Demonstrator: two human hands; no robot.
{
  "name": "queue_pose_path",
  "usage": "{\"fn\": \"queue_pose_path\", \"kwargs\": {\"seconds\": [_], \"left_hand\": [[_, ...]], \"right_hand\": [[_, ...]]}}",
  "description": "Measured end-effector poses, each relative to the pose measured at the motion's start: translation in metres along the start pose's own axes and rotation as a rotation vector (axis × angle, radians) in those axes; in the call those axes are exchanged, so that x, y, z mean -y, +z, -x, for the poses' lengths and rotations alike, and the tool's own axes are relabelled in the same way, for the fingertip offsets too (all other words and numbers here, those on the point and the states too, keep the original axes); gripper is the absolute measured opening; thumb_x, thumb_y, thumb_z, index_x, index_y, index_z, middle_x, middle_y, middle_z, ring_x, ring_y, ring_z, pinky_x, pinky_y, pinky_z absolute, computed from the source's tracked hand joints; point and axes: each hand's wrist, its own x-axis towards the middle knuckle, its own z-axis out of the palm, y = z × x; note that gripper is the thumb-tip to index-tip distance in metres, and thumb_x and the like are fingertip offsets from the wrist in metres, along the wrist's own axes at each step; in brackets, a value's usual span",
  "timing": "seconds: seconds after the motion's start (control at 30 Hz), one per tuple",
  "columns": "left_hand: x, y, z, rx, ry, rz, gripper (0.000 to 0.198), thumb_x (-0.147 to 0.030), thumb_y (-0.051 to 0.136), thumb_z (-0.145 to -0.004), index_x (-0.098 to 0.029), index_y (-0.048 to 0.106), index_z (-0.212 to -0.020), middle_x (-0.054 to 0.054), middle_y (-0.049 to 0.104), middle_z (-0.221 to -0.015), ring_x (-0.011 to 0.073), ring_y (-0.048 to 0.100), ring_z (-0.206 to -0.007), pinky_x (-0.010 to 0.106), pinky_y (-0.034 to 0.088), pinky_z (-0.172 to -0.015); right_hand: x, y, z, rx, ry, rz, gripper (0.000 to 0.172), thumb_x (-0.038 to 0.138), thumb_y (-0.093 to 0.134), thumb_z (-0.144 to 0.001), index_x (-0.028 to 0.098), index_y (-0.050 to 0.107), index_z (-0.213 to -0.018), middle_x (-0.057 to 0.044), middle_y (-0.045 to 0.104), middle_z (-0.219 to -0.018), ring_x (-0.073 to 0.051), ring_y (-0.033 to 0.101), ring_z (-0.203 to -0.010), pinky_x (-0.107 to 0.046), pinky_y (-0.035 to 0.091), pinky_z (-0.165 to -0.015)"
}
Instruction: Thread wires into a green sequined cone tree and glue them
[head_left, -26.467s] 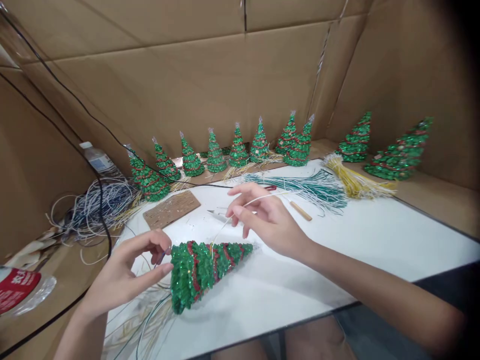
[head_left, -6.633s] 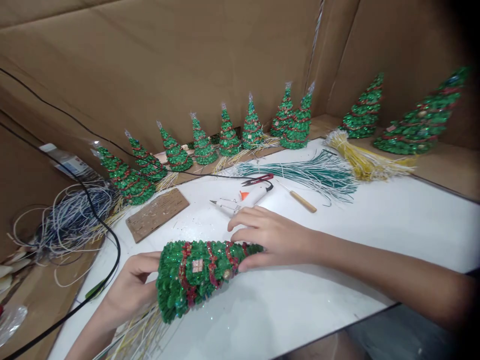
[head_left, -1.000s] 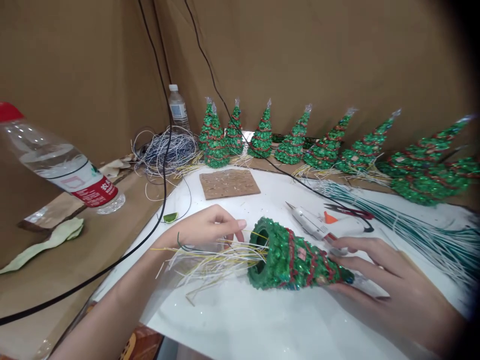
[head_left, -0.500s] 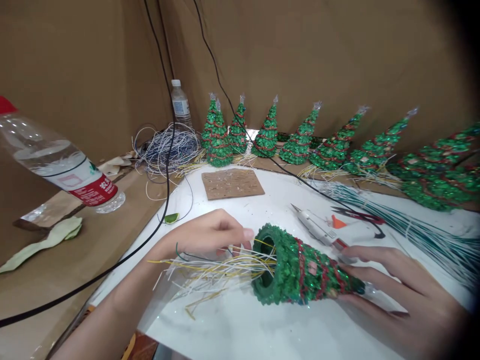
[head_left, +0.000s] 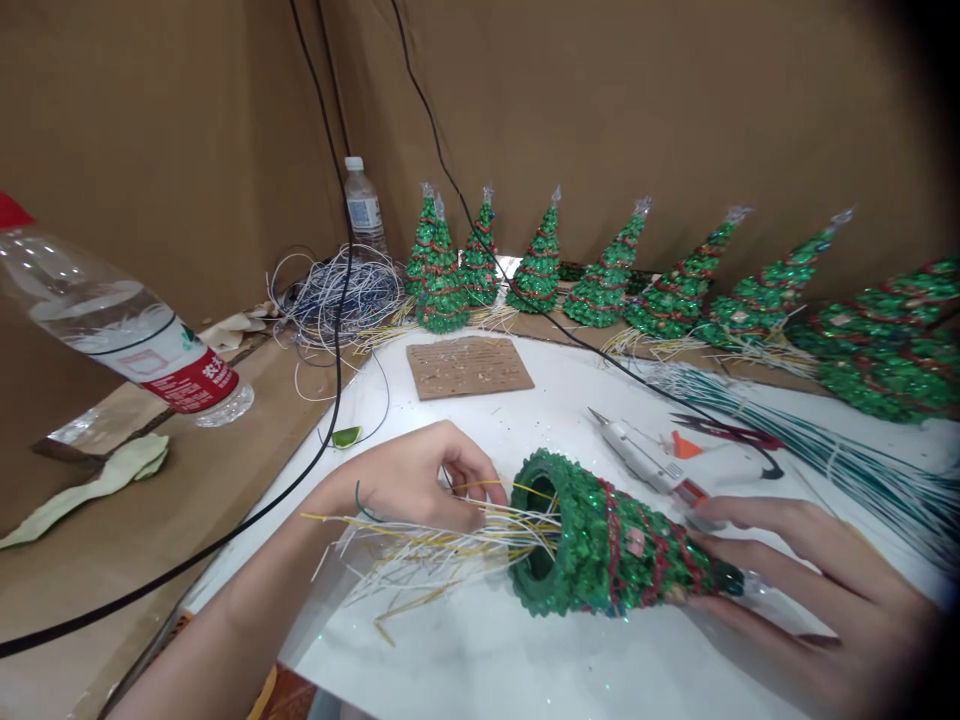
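A small green glittery Christmas tree [head_left: 622,540] with red garland lies on its side on the white table, its hollow base facing left. White and yellow wires [head_left: 420,550] spill out of that opening. My left hand [head_left: 439,475] is closed on the wires just outside the base, thumb and fingers curled together; the exact strands between the fingertips are partly hidden. My right hand [head_left: 817,580] grips the tree near its tip, fingers on both sides of it. A clear star ornament at the tip is partly covered by that hand.
Behind the tree lie a white hot glue gun [head_left: 645,455] and dark scissors [head_left: 731,430]. Bundled green and white wires [head_left: 810,440] stretch rightward. Several upright trees [head_left: 536,265] line the back. A cardboard piece [head_left: 469,367], water bottle [head_left: 142,340] and black cable [head_left: 337,330] are also here.
My left thumb has dropped from above the wires to a pinch around them, with the fingers now curled behind. The tree and my right hand have barely moved.
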Motion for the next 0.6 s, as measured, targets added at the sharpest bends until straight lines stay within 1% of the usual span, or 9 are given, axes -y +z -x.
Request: {"fn": "queue_pose_path", "kwargs": {"seconds": [0.17, 0.37, 0.6], "left_hand": [[-0.0002, -0.0004, 0.0005, -0.012, 0.019, -0.020, 0.023, -0.016, 0.064, -0.065, -0.009, 0.072, -0.086, 0.004, 0.065, -0.069, 0.0132, 0.059, -0.064, 0.022, 0.048, -0.058], [0.0012, 0.0004, -0.0013, 0.005, 0.005, 0.037, 0.024, -0.009, 0.062, -0.062, -0.009, 0.072, -0.084, 0.001, 0.065, -0.065, 0.0094, 0.057, -0.058, 0.018, 0.046, -0.054], [0.0026, 0.0016, -0.0024, -0.005, -0.005, 0.041, 0.023, -0.008, 0.062, -0.062, -0.009, 0.072, -0.083, 0.001, 0.064, -0.064, 0.0087, 0.056, -0.058, 0.017, 0.046, -0.054]], "right_hand": [[0.0005, -0.0003, 0.0000, 0.000, 0.008, 0.009, 0.015, 0.030, 0.062, -0.086, 0.021, 0.064, -0.099, -0.005, 0.056, -0.114, -0.020, 0.057, -0.098, -0.034, 0.045, -0.078], [-0.0002, 0.0000, 0.0015, 0.001, 0.004, 0.009, 0.017, 0.030, 0.064, -0.085, 0.021, 0.064, -0.100, -0.006, 0.056, -0.115, -0.021, 0.057, -0.099, -0.034, 0.045, -0.078], [0.0002, 0.0009, 0.0015, 0.002, 0.015, 0.014, 0.017, 0.030, 0.064, -0.084, 0.021, 0.064, -0.099, -0.006, 0.057, -0.114, -0.021, 0.057, -0.097, -0.034, 0.045, -0.075]]}}
